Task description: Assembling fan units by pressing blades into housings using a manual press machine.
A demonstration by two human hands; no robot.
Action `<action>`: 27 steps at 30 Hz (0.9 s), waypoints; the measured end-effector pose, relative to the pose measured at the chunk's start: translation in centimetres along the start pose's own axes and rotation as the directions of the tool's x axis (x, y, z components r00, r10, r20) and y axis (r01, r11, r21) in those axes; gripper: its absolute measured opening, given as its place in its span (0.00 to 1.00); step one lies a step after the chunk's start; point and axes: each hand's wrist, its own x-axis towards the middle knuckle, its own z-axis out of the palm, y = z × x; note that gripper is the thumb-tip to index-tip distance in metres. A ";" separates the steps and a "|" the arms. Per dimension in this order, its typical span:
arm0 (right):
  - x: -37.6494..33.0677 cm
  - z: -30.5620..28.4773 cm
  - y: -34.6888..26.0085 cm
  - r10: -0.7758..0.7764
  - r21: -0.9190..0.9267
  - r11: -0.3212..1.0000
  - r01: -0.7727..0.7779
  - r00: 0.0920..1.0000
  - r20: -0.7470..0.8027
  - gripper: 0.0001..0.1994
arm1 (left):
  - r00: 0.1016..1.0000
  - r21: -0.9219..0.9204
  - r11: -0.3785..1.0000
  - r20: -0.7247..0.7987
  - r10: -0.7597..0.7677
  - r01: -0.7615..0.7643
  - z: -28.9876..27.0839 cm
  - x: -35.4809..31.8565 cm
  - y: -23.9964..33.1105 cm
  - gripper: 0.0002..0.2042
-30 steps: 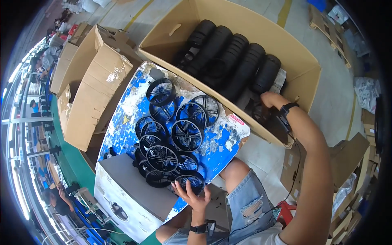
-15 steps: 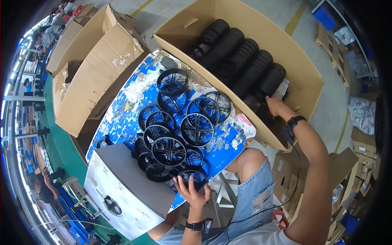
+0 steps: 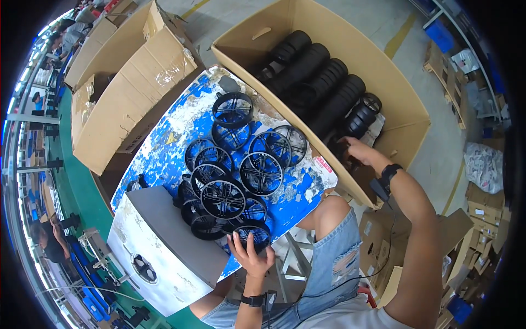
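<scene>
Several black spoked rings (image 3: 223,198), like small wheel rims, lie in an overlapping pile on a blue table top with worn paint (image 3: 296,194). At the pile's near edge my left hand (image 3: 251,259) grips one black spoked ring (image 3: 255,232), fingers over its rim and thumb on the right side. My right hand (image 3: 361,152) reaches into the large cardboard box (image 3: 405,123) at the right. Its fingers curl round a dark ring at the near end of the stacked black rings (image 3: 356,122); the fingers partly hide that ring.
Beside the pile stands a white, box-like block (image 3: 159,257) with a round spoked inset. Another open cardboard box (image 3: 134,93) is at the far left. A thin cable (image 3: 350,281) hangs across my lap. Cartons (image 3: 485,214) stand at the right; people are visible at far left.
My right hand has drawn back slightly to the left and down inside the box. The nearest stack there has come apart, with one ring's spoked face now showing. My left hand stays at its ring.
</scene>
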 end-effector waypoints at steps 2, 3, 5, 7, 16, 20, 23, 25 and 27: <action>-0.1 0.2 -0.6 -0.032 -0.083 0.996 0.036 0.998 0.055 0.28 | 1.000 0.015 1.000 -0.004 -0.007 0.007 -0.3 -0.3 -0.1 0.31; -0.1 0.2 -1.4 -0.060 -0.170 0.982 0.077 0.993 0.103 0.28 | 1.000 0.020 1.000 -0.013 -0.015 0.016 -0.3 -0.3 -0.2 0.31; 2.3 -1.3 1.2 -0.182 -0.238 0.946 0.222 0.967 0.177 0.28 | 1.000 0.013 1.000 0.002 -0.017 0.017 -0.2 -0.1 0.4 0.31; 2.4 -0.3 -0.4 0.211 -0.617 0.786 -0.042 0.956 0.204 0.37 | 1.000 0.024 1.000 0.000 -0.008 0.008 -0.3 -0.1 0.0 0.31; 4.4 0.8 0.5 -0.054 -0.651 0.721 0.236 0.956 0.287 0.34 | 1.000 0.029 1.000 -0.021 -0.006 0.006 -0.1 -0.3 0.1 0.31; 4.4 1.0 -0.1 0.035 -0.954 0.238 0.180 0.980 0.194 0.33 | 1.000 0.026 1.000 -0.017 -0.010 0.011 -0.2 0.0 0.0 0.31; 6.7 -1.6 5.4 -0.087 -0.887 -0.350 0.300 0.933 0.350 0.31 | 1.000 0.008 1.000 -0.008 -0.005 0.005 0.2 -0.1 0.4 0.32; 6.7 -0.3 6.0 -0.083 -0.665 -0.665 0.339 0.852 0.517 0.30 | 1.000 0.022 1.000 0.004 -0.011 0.011 0.2 -0.1 0.1 0.32; 5.5 3.5 3.6 -0.071 -0.835 -0.383 0.394 0.889 0.452 0.24 | 1.000 0.049 0.999 -0.001 0.002 -0.002 -0.3 -0.3 -0.4 0.32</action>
